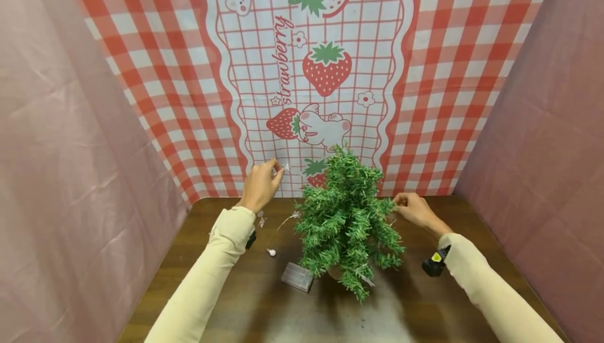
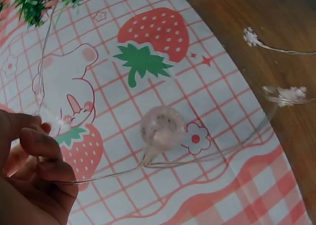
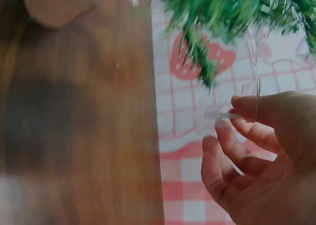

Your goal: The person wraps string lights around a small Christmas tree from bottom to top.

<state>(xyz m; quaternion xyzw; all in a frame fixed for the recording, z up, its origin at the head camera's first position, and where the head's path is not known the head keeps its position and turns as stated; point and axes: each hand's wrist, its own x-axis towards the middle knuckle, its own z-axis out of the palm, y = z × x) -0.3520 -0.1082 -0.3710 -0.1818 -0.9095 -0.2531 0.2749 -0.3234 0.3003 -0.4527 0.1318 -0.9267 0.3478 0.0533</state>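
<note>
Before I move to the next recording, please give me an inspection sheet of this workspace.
Surface: brown wooden table, with a pale sheen at the near side.
Job's things: green artificial tree, upright; thin wire with clear ornaments.
Clutter: clear box beside the tree; its use can't be told.
Left grip: holds the thin wire, left of the tree.
Right grip: pinches a clear ornament, right of the tree.
Cables: thin wire runs between left grip and tree; nothing else seen.
Surroundings: strawberry-print cloth behind, pink fabric both sides.
</note>
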